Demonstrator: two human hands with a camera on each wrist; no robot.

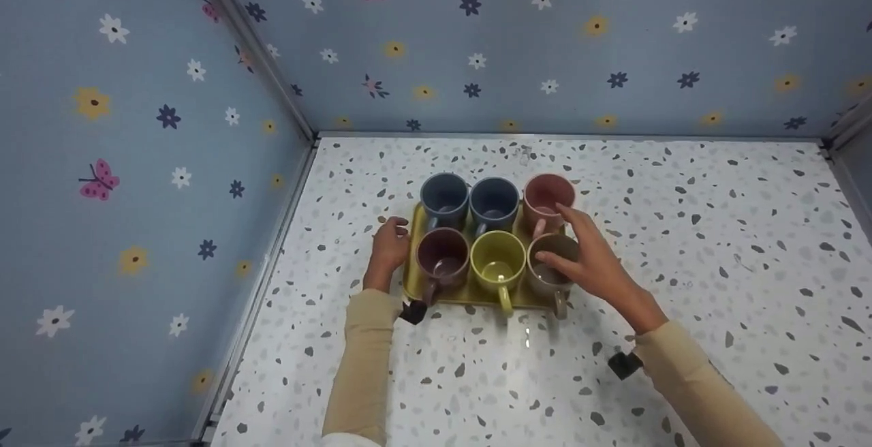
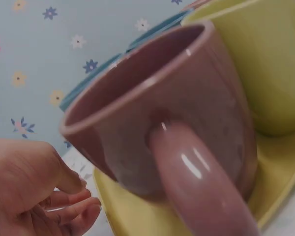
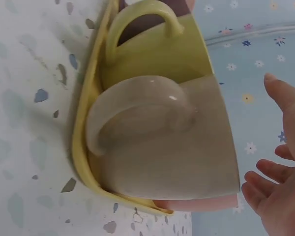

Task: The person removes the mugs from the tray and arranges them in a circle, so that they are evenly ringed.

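Observation:
A yellow tray bears mugs in two rows. In the near row stand a purple mug, a yellow mug and a grey-brown mug, their handles toward the person. Behind them are a blue mug, a second blue mug and a pink mug. My left hand is beside the tray's left edge, fingers loosely bent and holding nothing; whether the fingertips touch the rim I cannot tell. Over the grey-brown mug, my right hand has its thumb and fingers spread, gripping nothing.
The speckled white tabletop extends around the tray. A blue flowered panel rises along the back edge, and another such panel stands along the left side.

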